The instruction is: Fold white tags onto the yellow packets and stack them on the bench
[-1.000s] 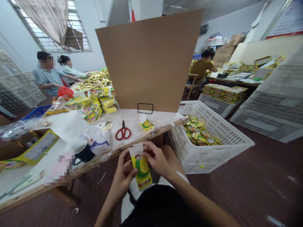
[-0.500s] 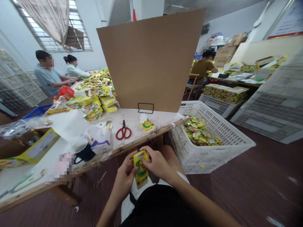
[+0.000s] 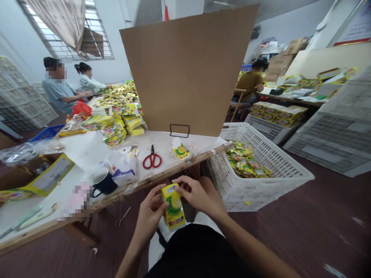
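White crate [image 3: 246, 195] holds packets [image 3: 246, 160] (apparently flat); left hand [image 3: 150, 210] holds carton [image 3: 175, 207].

- Small box [image 3: 175, 210]: between the left hand [image 3: 151, 208] and the right hand [image 3: 194, 193], on the near side of the table [image 3: 162, 143].
- Board [image 3: 188, 69]: upright on the table, behind the scissors [image 3: 152, 155].
- Wire stand [image 3: 188, 131]: on the table, before the foot of the board.
- Stacked cartons [image 3: 114, 131]: on the table, left of the board.
- Mug [image 3: 108, 184]: near the table edge, left of the scissors.
- Basket [image 3: 286, 170]: right of the table; packets [image 3: 246, 160] inside.
- Stacked crates [image 3: 324, 154]: beyond the basket, to its right.
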Demonstrator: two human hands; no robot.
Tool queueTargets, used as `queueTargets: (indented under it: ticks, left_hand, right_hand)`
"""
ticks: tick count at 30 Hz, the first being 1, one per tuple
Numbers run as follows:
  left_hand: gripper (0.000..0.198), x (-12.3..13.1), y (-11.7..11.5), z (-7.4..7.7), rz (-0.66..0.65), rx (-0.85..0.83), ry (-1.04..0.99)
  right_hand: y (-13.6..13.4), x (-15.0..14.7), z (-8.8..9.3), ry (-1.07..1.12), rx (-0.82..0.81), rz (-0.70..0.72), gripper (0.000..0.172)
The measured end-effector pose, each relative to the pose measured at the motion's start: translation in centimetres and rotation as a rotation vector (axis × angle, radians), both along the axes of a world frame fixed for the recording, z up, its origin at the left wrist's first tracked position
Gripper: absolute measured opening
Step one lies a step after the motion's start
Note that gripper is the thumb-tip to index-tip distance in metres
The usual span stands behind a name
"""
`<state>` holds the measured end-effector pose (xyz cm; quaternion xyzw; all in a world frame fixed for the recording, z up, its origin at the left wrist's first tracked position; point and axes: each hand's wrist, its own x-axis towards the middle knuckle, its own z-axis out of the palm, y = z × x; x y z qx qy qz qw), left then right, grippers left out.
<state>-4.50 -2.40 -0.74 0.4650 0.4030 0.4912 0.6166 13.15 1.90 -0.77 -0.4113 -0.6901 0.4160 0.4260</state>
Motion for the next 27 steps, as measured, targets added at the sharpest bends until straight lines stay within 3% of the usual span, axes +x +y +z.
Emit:
queueTargets:
  ticks: [6,13,16,19,27]
  left_hand:
    - [0.047,1.5,-0.3,-0.7,-0.003,0.021,-0.034]
    - [0.064,2.5,0.1,-0.6,0.085,0.156,0.045]
    - [0.066,2.5,-0.1,-0.4,0.100,0.152,0.013]
    - [0.063,2.3,-0.4,-0.1,0.035,0.082,0.017]
    - [0.043,2.1,-0.5,-0.2,-0.005,0.051,-0.053]
  right_hand:
    - [0.0,0.4,-0.6,0.261,-0.172,0.040,0.014]
    - [1.2,3.8,2.3,0.371,-0.031,-0.223,0.017]
    - [1.3,3.9,2.5,0.417,-0.158,-0.123,0.022]
    - [0.6,2.6,1.8,0.408,-0.243,-0.064,0.023]
    - [-0.6,0.9,1.2,0.348,-0.240,-0.004,0.022]
